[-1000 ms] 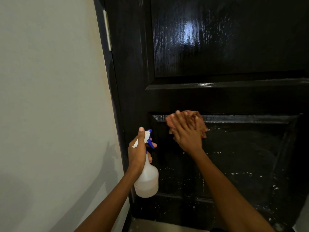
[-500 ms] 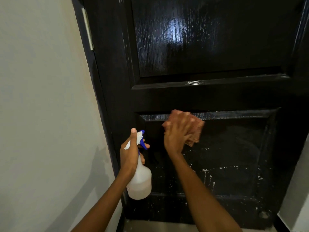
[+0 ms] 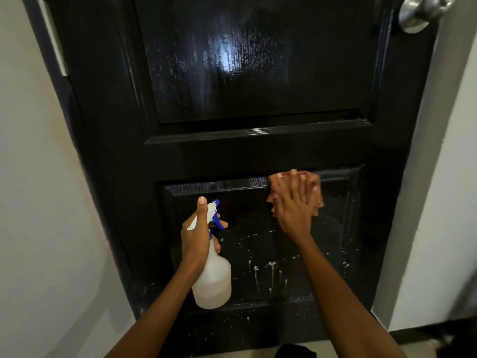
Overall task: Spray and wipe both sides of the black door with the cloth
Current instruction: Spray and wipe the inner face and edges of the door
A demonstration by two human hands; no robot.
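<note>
Straight ahead in the head view stands the black door (image 3: pixel 258 81), glossy, with two recessed panels one above the other. Its upper panel shines with a wet-looking glare near 12 o'clock of the frame.

At about 3 o'clock from the frame's centre, the right hand (image 3: pixel 295 202) lies flat against the door, fingers (image 3: pixel 293 180) straight and spread, pointing up toward 12 o'clock. Under them is the cloth (image 3: pixel 316 200), a pinkish-brown rag pressed to the top edge of the lower panel. It shows past the fingertips at 12 o'clock, past the thumb side at 9 o'clock and past the little-finger side at 3 o'clock; the palm covers its middle. The fingers press it and do not curl round it.

Toward 7 o'clock from the centre, the left hand (image 3: pixel 196 236) grips the neck of the spray bottle (image 3: pixel 213 282), a translucent white one with a blue and white trigger head. The thumb lies straight up along the head, pointing to 12 o'clock, while the other fingers wrap round the neck and trigger at the 3 o'clock side. The bottle hangs below the hand, close in front of the door's lower panel.

White drips and specks (image 3: pixel 271 275) run down the lower panel between the two forearms. A metal knob (image 3: pixel 423 11) sits at 1 o'clock, a pale wall (image 3: pixel 38 202) at 9 o'clock.
</note>
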